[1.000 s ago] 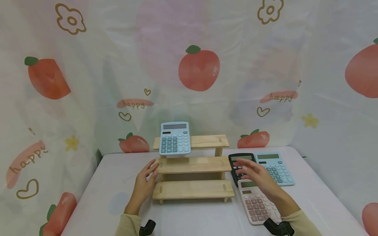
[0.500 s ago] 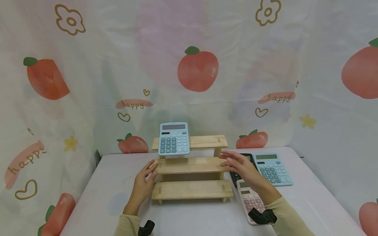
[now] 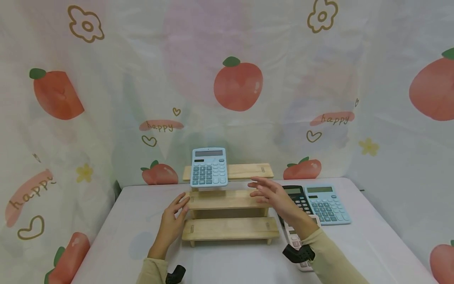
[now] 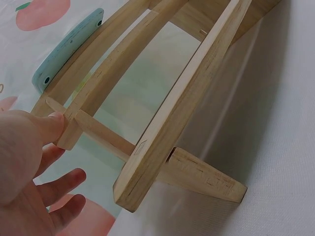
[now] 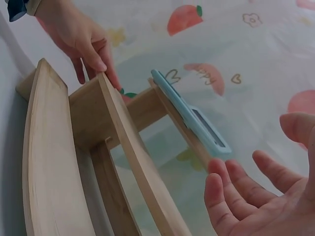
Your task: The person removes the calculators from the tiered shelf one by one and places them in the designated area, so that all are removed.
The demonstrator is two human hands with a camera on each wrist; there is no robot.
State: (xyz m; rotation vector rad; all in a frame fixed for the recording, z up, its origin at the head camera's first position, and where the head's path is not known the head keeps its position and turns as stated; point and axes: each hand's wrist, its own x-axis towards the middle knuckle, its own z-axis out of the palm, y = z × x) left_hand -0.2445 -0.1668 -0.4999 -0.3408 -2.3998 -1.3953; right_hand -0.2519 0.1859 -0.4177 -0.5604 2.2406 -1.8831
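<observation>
A three-step wooden rack [image 3: 230, 228] stands on the table. My left hand [image 3: 172, 221] pinches the left end of its middle board between thumb and finger; the left wrist view shows the other fingers [image 4: 64, 187] spread below. A light blue calculator [image 3: 209, 167] leans upright at the left of the top step. My right hand [image 3: 280, 201] holds nothing, its fingers relaxed near the right end of the middle board. In the right wrist view those fingers [image 5: 241, 196] are spread, just below the blue calculator [image 5: 192, 115] from this angle.
Right of the rack lie a black calculator [image 3: 301, 201], a second light blue calculator [image 3: 330, 205] and a pink-and-white calculator [image 3: 292, 236], partly covered by my right forearm. A fruit-printed curtain [image 3: 237, 86] hangs behind the white table [image 3: 227, 264].
My right hand has moved left from above the calculators to the rack's right end. My left hand, the rack and the leaning calculator have stayed in place.
</observation>
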